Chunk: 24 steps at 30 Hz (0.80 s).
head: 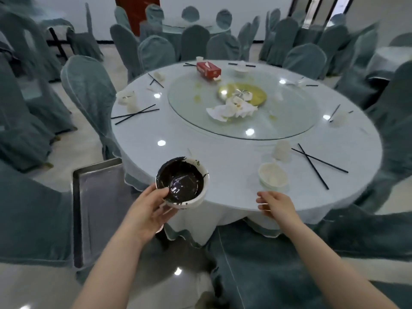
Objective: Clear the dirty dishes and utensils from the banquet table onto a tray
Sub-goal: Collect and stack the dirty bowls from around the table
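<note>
My left hand [149, 209] grips a white bowl [183, 182] smeared dark inside, held at the near edge of the round banquet table [223, 152], just right of the metal tray [100, 197]. My right hand [275, 205] hovers at the table's edge with fingers relaxed, holding nothing, just below a small white bowl [273, 175]. A white cup [282, 150] and crossed black chopsticks [316, 162] lie behind that bowl. More chopsticks [134, 113] and a cup [126, 97] sit at the left side.
A glass turntable [289, 121] in the middle carries a yellow plate [256, 92], crumpled napkins [231, 109] and a red tissue box [208, 69]. Chairs in grey-blue covers ring the table; one [278, 264] stands directly in front of me.
</note>
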Available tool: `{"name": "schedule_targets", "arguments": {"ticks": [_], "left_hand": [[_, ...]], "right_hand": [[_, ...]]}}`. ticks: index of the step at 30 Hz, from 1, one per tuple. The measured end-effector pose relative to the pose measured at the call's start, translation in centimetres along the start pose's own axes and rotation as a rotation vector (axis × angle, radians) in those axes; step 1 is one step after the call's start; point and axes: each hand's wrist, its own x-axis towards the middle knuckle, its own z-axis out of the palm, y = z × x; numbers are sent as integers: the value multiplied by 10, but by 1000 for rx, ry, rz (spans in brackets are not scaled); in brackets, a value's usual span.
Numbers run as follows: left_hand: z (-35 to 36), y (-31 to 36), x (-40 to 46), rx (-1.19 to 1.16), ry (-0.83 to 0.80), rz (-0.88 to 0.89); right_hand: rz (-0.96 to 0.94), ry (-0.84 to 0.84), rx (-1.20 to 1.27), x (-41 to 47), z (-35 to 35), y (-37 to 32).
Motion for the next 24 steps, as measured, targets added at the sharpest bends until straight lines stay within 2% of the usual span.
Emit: {"name": "schedule_targets", "arguments": {"ticks": [5,8,11,15,17,20,24], "left_hand": [[44,17,77,72,-28,-47],[61,31,116,136,-32,-55],[72,42,150,149,-26,-45],[78,44,179,92,20,-84],[79,44,188,89,32,-104],[80,46,200,107,61,-128],[84,46,211,74,97,-161]], "right_hand": [[-32,163,-154,91,-36,7],[-20,205,-361,138,-42,0],[23,158,-661,181,-37,-4],[34,78,-859,199,-21,-9],[-29,113,-845,204,-15,-14],[-74,189,-639,207,-10,-30],[-76,110,-279,212,3,-43]]}}
